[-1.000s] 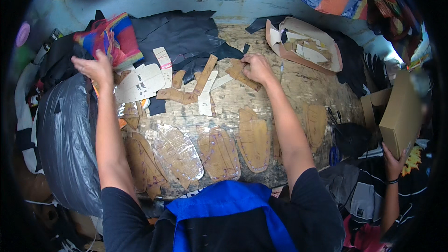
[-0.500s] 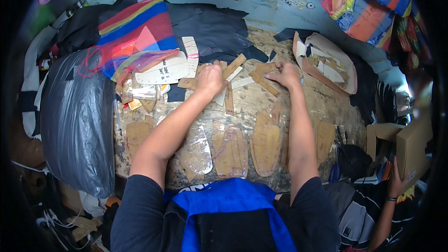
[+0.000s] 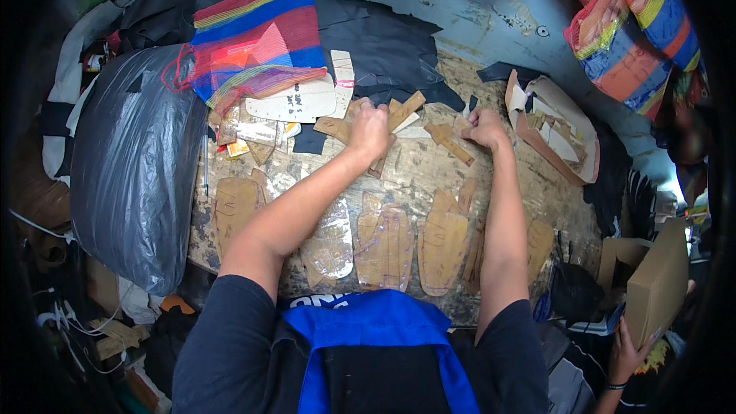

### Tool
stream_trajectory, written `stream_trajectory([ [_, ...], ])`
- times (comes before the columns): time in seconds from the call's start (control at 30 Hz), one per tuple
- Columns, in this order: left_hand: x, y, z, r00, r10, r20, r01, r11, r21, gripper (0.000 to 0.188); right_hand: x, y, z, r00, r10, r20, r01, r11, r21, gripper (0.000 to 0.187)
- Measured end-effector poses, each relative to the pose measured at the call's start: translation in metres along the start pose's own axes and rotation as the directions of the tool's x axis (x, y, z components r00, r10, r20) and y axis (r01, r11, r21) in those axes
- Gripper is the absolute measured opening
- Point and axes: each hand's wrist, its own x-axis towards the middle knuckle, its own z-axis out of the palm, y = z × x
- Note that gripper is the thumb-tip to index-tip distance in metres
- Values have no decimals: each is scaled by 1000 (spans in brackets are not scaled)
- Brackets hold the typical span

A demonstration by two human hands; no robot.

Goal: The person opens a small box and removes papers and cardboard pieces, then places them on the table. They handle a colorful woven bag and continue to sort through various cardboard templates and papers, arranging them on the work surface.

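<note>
On scarred wood (image 3: 429, 176), hands (image 3: 369, 129) grip stiff cardboard strips (image 3: 405, 111).

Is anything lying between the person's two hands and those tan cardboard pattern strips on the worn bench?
Nothing visible does. The left hand already rests on the tan cardboard pattern strips, and the right hand touches another tan strip.

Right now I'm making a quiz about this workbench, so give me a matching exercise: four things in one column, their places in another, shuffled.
Things:
1. mesh bag
2. plastic sack
3. cardboard box
4. left hand

Places:
A. far right, beside another person's hand
B. left edge of the bench
C. on the cardboard strips at the bench's middle
D. far left corner, above the white patterns

Pairs: 1-D, 2-B, 3-A, 4-C
</note>
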Motion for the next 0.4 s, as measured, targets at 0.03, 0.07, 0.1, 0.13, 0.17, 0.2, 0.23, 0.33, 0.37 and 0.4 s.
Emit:
stream_trajectory([
  [0.03,-2,1,2,999,13,-51,-13,1000,-3,45,-2,4,1,996,-15,-83,15,1000,0,35],
  [0.07,-3,1,3,998,14,-57,-16,999,-31,47,-5,7,2,986,-22,-167,22,1000,-4,32],
  [0.1,-3,1,4,998,18,-67,-21,998,-57,48,-8,8,3,968,-32,-249,30,999,-9,30],
  [0.13,-4,0,5,994,31,-101,-40,996,-82,49,-10,6,5,974,-38,-225,79,982,174,29],
  [0.17,-3,-1,6,998,0,-64,-7,994,-108,50,-13,3,7,978,-48,-203,119,928,353,27],
  [0.2,-1,-1,7,999,-17,-48,10,991,-135,51,-18,1,7,987,10,-162,75,858,508,26],
  [0.23,0,1,9,999,-36,-15,33,987,-157,52,-23,-2,6,995,-60,-86,98,821,563,26],
  [0.33,4,5,7,994,-87,64,99,973,-209,53,-30,-16,5,971,-196,134,74,787,613,29],
  [0.37,5,7,6,989,-113,92,129,974,-188,54,-30,-19,7,967,-247,58,204,892,403,41],
  [0.4,5,9,4,983,-141,121,160,974,-161,55,-26,-27,15,932,-363,5,355,914,197,52],
])
